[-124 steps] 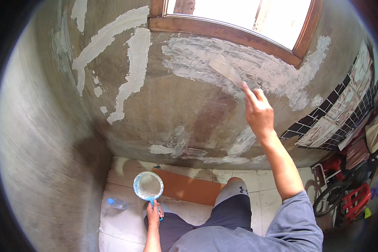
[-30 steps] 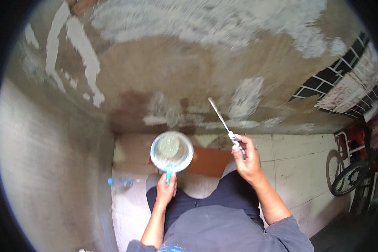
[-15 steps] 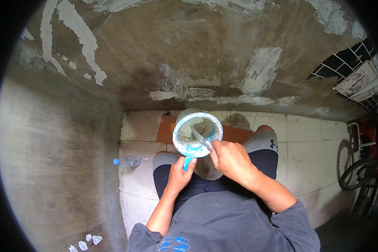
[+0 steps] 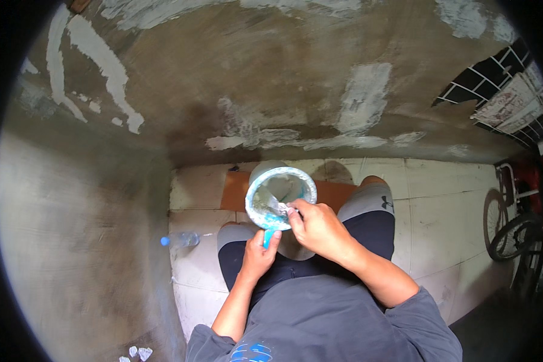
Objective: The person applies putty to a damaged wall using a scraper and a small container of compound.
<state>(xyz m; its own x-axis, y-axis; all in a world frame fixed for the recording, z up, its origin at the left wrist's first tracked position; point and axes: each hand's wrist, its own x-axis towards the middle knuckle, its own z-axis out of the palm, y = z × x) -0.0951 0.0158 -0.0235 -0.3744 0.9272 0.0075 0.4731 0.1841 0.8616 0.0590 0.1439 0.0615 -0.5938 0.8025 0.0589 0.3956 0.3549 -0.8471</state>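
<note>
My left hand (image 4: 259, 258) is closed around the short blue handle of a round dipper (image 4: 313, 192), its rim smeared with white. Whitish paste coats the inside of the dipper, with blue showing through in patches. In my right hand (image 4: 321, 230), above the near right rim, is a small putty knife (image 4: 270, 203). Its blade reaches down into the dipper against the left inner side; the fingers cover most of its handle. The dipper is held up between my knees, tilted so that its mouth shows.
Ahead rises a bare wall (image 4: 271, 78) with white filler patches; another wall (image 4: 84, 241) stands at left. A plastic bottle (image 4: 184, 240) lies on the tiled floor (image 4: 440, 223). An orange-brown board (image 4: 335, 194) lies beyond the dipper. At far right is a bicycle wheel (image 4: 513, 238).
My right hand has shifted slightly left and over the dipper's rim, taking the putty knife's blade toward the left inner side. My left hand keeps its hold on the handle.
</note>
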